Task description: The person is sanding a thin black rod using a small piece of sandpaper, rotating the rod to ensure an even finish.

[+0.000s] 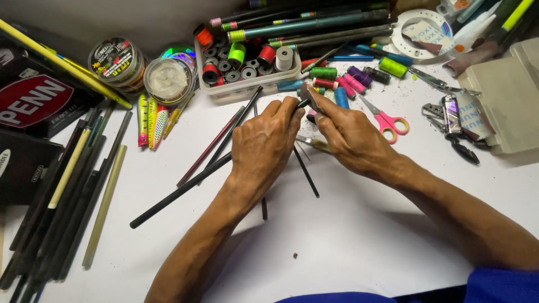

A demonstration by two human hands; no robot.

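Note:
My left hand [264, 146] grips a long thin black rod [177, 193] that slants from the lower left up to my fingertips. My right hand [351, 137] meets it at the rod's tip and pinches a small flat grey-brown piece [309, 93] against that tip. Both hands hover over a white tabletop [348, 235]. Other thin dark rods [306, 171] lie under my hands, partly hidden. A metal-tipped tool [310, 143] pokes out between my hands.
A white tray [247, 90] of thread spools stands behind my hands, with loose spools [353, 82] beside it. Pink-handled scissors [387, 122] lie right, pliers [455, 132] and a beige box [508, 106] further right. Rod blanks [67, 185], lures [151, 120] and line spools [168, 80] fill the left.

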